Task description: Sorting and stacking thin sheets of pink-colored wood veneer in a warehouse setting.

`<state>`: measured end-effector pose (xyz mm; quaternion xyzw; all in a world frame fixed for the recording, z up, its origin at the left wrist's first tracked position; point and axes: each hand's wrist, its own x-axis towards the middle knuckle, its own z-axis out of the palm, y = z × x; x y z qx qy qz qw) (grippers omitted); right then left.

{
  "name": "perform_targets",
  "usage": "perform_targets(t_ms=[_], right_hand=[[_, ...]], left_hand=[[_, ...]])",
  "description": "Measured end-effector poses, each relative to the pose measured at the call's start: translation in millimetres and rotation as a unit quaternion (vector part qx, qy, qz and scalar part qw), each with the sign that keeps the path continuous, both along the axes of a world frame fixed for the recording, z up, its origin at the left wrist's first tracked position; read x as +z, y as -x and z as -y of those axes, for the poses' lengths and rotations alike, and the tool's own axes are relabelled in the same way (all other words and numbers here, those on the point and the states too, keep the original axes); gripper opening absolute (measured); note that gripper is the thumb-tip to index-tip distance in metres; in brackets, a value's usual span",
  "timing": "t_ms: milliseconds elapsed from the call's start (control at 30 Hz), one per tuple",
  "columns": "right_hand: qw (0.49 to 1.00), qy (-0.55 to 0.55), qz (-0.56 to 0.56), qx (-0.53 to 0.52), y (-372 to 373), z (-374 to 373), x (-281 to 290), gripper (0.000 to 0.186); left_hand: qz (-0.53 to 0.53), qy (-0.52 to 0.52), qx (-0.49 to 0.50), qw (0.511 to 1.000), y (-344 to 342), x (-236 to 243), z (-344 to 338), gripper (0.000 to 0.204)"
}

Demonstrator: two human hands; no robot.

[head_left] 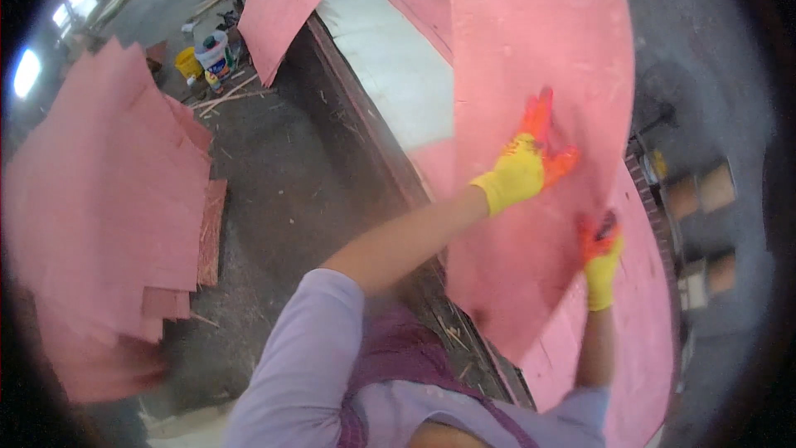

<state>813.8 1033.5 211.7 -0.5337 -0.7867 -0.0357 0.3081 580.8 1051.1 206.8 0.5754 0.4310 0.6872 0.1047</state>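
Observation:
A large pink thin wooden sheet [535, 33] lies across the work table's pale surface [373, 50], over other pink sheets [630, 348]. My left hand [531, 153], in a yellow and orange glove, rests on the big sheet with its fingers spread. My right hand [601, 253], gloved the same way, is lower and further right, touching the sheet near its right edge. Its fingers are blurred, and I cannot tell whether they grip the edge.
A tall pile of pink sheets [108, 199] is on the left. Another sheet [286, 8] stands at the upper left of the table's dark edge [356, 108]. A yellow bucket [187, 62], a white container [214, 54] and wood strips [236, 95] lie on the floor.

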Motion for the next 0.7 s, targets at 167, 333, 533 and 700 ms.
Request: perform_targets(t_ms=[167, 333, 533, 700], right_hand=[[0.996, -0.045, 0.020, 0.075, 66.4, -19.1, 89.2, 0.035], [0.973, -0.119, 0.089, 0.176, 150.0, -82.9, 85.7, 0.041], [0.977, 0.065, 0.146, 0.140, 291.0, -208.5, 47.5, 0.053], [0.984, 0.052, 0.013, 0.167, 412.5, -284.1, -70.1, 0.061]], left_hand=[[0.255, 0.176, -0.429, 0.849, 52.9, 67.0, -48.5, 0.110], [0.314, 0.199, -0.558, 0.742, 138.9, 64.0, -143.4, 0.102], [0.393, 0.259, -0.388, 0.793, 246.8, 3.7, -292.0, 0.028], [0.384, 0.214, -0.330, 0.835, 414.4, -187.6, -431.8, 0.043]])
